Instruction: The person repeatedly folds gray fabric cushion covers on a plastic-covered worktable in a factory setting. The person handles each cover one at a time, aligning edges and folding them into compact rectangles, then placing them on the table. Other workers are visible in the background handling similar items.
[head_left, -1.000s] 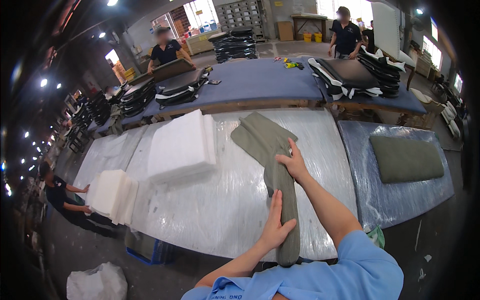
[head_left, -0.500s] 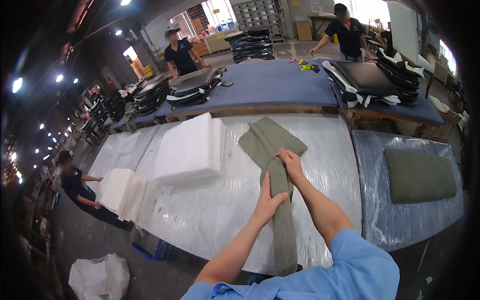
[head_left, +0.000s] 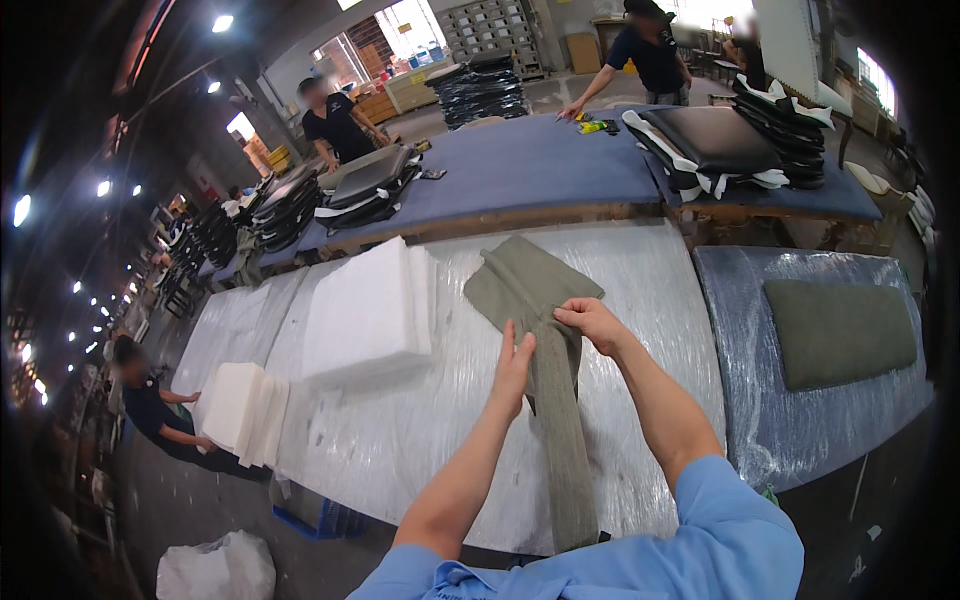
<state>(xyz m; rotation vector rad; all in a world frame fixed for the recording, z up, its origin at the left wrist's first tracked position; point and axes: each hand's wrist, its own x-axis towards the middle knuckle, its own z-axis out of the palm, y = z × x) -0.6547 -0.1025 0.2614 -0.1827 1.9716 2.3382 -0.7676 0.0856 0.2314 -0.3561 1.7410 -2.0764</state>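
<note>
On the plastic-wrapped desk (head_left: 400,440) in a workshop, both hands have slid up the olive cover (head_left: 545,370): left hand (head_left: 513,365) flat, right hand (head_left: 592,322) pinching it.

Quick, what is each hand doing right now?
Left hand: open, flat on the long olive-green fabric cover.
Right hand: closed, pinching that cover.

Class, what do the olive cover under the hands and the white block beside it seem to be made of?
Olive cover: probably woven upholstery fabric, matte; it folds limply and shows a fine ribbed texture. White block: likely foam, matte, thick slab with soft, rounded edges.
</note>
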